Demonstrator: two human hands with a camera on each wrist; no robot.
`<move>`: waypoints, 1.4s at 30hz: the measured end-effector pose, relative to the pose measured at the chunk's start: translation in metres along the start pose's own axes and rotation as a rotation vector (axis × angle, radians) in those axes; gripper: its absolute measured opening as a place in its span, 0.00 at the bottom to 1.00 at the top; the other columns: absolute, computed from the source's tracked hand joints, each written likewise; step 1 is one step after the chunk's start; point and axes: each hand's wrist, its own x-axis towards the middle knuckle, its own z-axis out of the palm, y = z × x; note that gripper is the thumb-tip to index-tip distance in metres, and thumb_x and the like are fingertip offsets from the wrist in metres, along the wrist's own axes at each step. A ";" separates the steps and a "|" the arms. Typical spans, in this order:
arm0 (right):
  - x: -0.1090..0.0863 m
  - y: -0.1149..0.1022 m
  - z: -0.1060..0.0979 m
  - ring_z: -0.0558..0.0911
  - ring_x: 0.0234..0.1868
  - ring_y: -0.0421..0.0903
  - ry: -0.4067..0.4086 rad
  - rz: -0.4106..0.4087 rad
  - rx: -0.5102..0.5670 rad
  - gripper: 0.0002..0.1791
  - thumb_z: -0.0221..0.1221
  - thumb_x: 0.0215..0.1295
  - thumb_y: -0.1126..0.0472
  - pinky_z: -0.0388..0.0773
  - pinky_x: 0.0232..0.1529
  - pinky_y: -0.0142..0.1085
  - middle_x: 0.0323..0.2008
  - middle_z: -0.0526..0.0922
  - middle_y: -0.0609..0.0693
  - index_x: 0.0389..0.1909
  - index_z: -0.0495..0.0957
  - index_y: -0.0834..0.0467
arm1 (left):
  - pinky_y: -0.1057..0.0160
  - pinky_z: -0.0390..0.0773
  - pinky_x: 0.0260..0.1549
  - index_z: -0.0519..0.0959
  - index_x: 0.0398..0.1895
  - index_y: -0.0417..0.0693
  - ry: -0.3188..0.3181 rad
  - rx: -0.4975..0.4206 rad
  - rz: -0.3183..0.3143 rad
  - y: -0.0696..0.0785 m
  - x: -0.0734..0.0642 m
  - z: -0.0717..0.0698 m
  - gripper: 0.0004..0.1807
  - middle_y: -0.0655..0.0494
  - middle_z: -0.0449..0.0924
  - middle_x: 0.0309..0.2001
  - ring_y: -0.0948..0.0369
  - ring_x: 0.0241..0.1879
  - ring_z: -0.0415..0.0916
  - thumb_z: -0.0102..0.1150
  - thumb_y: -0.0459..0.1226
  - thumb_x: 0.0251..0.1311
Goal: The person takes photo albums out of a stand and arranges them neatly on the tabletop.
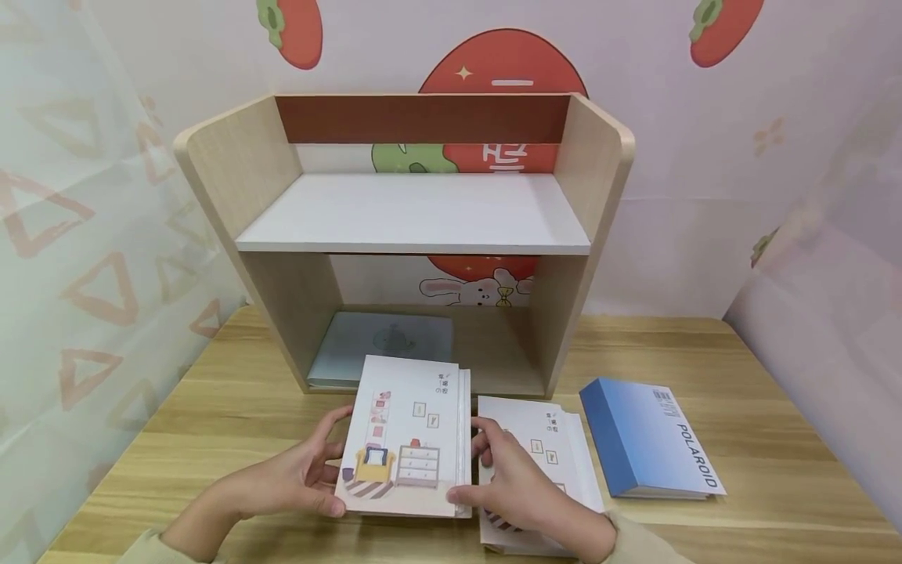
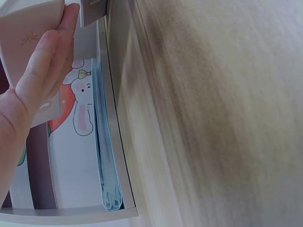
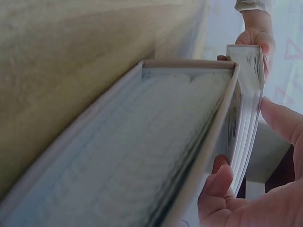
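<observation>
A white photo album [image 1: 405, 439] with a drawn armchair and drawers on its cover is held between both hands above the table, in front of the shelf. My left hand [image 1: 303, 474] grips its left edge, thumb near the lower corner. The right hand [image 1: 514, 478] holds the opposite edge, thumb on the cover's lower corner. Beneath that hand a matching white album [image 1: 578, 446] lies on the table, partly hidden. In the right wrist view, the held album [image 3: 248, 61] shows its page edges between the right hand's thumb and fingers.
A two-tier wooden shelf [image 1: 416, 215] stands at the back. On its lower level, to the left, lies a pale blue album [image 1: 395, 333]. A blue Polaroid album [image 1: 648, 442] rests on the wooden table [image 1: 789, 470] to the right.
</observation>
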 end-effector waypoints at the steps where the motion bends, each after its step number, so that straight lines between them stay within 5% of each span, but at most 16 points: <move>1: -0.001 0.000 0.001 0.66 0.43 0.46 0.000 0.003 -0.010 0.49 0.78 0.46 0.54 0.66 0.37 0.30 0.41 0.72 0.47 0.67 0.63 0.64 | 0.63 0.80 0.55 0.21 0.74 0.45 -0.004 0.000 0.002 -0.001 -0.001 0.000 0.60 0.24 0.60 0.65 0.55 0.59 0.77 0.63 0.28 0.62; 7: -0.003 -0.002 0.005 0.64 0.50 0.47 0.014 0.008 -0.114 0.48 0.78 0.45 0.48 0.69 0.44 0.35 0.42 0.71 0.46 0.63 0.66 0.64 | 0.64 0.79 0.56 0.20 0.74 0.43 -0.024 -0.008 -0.012 -0.004 -0.004 -0.001 0.60 0.23 0.57 0.67 0.56 0.60 0.76 0.63 0.28 0.62; 14: -0.003 -0.002 0.013 0.63 0.53 0.51 0.059 0.031 -0.198 0.50 0.79 0.39 0.44 0.68 0.33 0.39 0.46 0.72 0.48 0.62 0.70 0.63 | 0.63 0.80 0.54 0.20 0.73 0.43 -0.048 -0.017 -0.020 -0.009 -0.006 -0.003 0.59 0.26 0.59 0.66 0.54 0.58 0.77 0.62 0.28 0.62; 22: -0.001 0.000 0.020 0.62 0.52 0.54 0.083 0.049 -0.265 0.52 0.80 0.34 0.42 0.65 0.36 0.42 0.53 0.67 0.56 0.61 0.72 0.63 | 0.64 0.80 0.52 0.21 0.73 0.44 -0.048 -0.005 -0.065 -0.010 -0.008 -0.004 0.60 0.29 0.60 0.66 0.52 0.57 0.77 0.63 0.29 0.62; 35: 0.003 0.000 0.021 0.59 0.47 0.53 0.065 0.024 -0.475 0.46 0.78 0.34 0.38 0.57 0.36 0.40 0.43 0.63 0.52 0.51 0.78 0.63 | 0.63 0.80 0.53 0.22 0.72 0.45 -0.060 0.002 -0.087 -0.019 -0.004 -0.007 0.59 0.29 0.62 0.65 0.52 0.59 0.76 0.64 0.30 0.61; 42: 0.005 -0.001 0.021 0.58 0.45 0.51 0.031 0.019 -0.552 0.44 0.78 0.37 0.40 0.55 0.36 0.41 0.40 0.61 0.48 0.54 0.80 0.61 | 0.66 0.79 0.54 0.23 0.72 0.43 -0.078 -0.022 -0.092 -0.022 -0.003 -0.004 0.56 0.31 0.63 0.65 0.53 0.59 0.75 0.62 0.29 0.63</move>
